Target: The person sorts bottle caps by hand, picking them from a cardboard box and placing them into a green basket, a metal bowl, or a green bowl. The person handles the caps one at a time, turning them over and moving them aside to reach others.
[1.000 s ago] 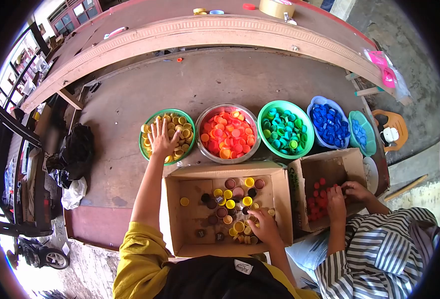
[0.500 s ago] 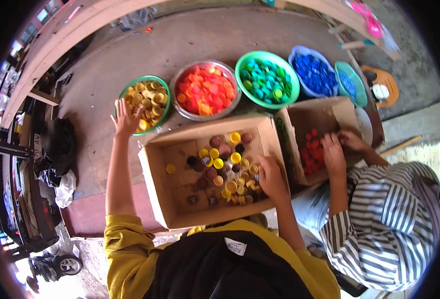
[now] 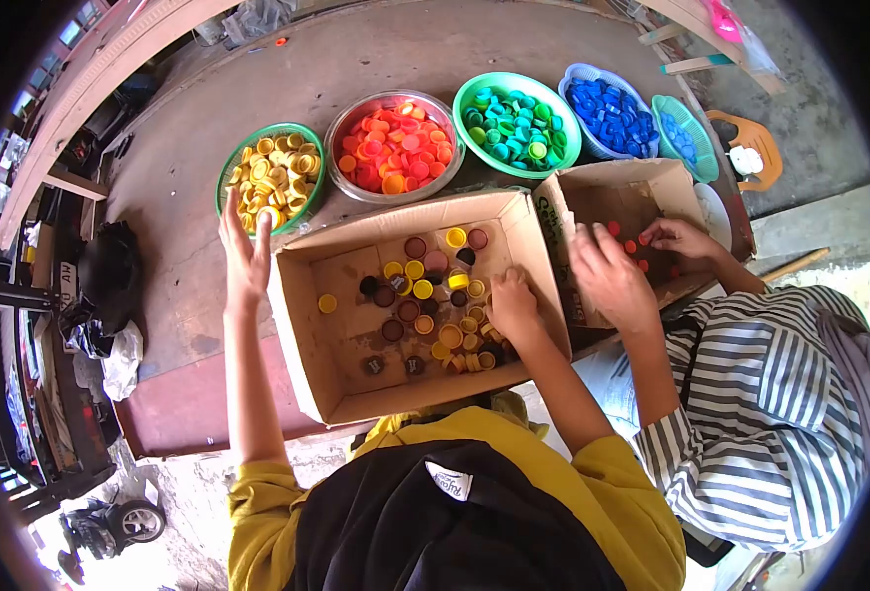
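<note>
Bending its fingers down, the right hand (image 3: pixel 514 303) is inside the big cardboard box (image 3: pixel 346 366), near its right end. The loose yellow and tan caps (image 3: pixel 451 337) sit in a bunch on the floor of this box, to the left of that hand and closer to the person's body. The right hand is much nearer to them than the left hand. It hides what is under its fingertips, so one cannot tell if it grips a cap.

The left hand (image 3: pixel 246 258) is open, with its fingers pointing away from the body and no cap seen in it. It is outside the box, past the left end, by the near side of the green basket (image 3: pixel 275 127) of gold caps (image 3: pixel 277 172). Whether it touches the basket is hard to tell. The box's long side runs left to right, with the right end a bit farther away. The caps are round, so flat ones have no long way; a few stand on edge. Another person's hands (image 3: pixel 617 281) are at the smaller box (image 3: pixel 642 177).
</note>
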A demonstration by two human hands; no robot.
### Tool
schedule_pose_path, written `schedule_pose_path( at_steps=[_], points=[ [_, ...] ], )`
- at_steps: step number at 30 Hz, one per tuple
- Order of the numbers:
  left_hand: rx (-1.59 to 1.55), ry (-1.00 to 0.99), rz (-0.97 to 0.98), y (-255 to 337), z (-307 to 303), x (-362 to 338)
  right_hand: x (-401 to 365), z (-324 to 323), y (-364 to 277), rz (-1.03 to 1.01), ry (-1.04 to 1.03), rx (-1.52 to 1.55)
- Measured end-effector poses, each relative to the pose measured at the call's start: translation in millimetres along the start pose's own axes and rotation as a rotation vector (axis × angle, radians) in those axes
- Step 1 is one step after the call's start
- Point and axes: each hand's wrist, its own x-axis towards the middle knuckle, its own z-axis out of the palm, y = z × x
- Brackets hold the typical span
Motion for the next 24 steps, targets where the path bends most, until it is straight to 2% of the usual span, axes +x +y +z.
schedule_pose_path(
  at_steps=[3,9,11,14,15,17,21,22,24],
  points=[
    [-0.28,0.004,-0.044,44.9,-2.9,-39.2,4.1,15.8,3.0,-0.029,0.031,-0.039],
    [-0.328,-0.139,-0.145,102.6,8.0,-103.5,2.3,15.8,12.8,-0.175,0.141,0.015],
    [-0.434,-0.196,-0.145,107.3,21.7,-119.5,0.8,11.6,9.3,-0.167,0.132,0.045],
    [-0.657,-0.25,-0.178,108.4,46.0,-138.8,6.1,20.5,16.8,-0.246,0.238,0.027],
    [-0.703,-0.279,-0.19,112.4,48.6,-141.7,9.8,17.2,19.1,-0.235,0.203,0.078],
    [-0.929,-0.373,-0.407,114.0,55.3,-146.2,12.3,16.8,22.8,-0.208,0.118,0.188],
    [-1.526,-0.428,-0.894,99.1,80.5,-159.2,1.0,-8.8,11.4,-0.202,0.201,0.279],
    [-1.522,-0.432,-1.017,109.1,77.3,-153.7,-6.9,-15.7,2.8,-0.289,0.347,0.273],
    [-1.611,-0.476,-1.135,109.3,86.4,-149.4,-19.8,-34.5,-22.8,-0.456,0.289,0.582]
  ],
)
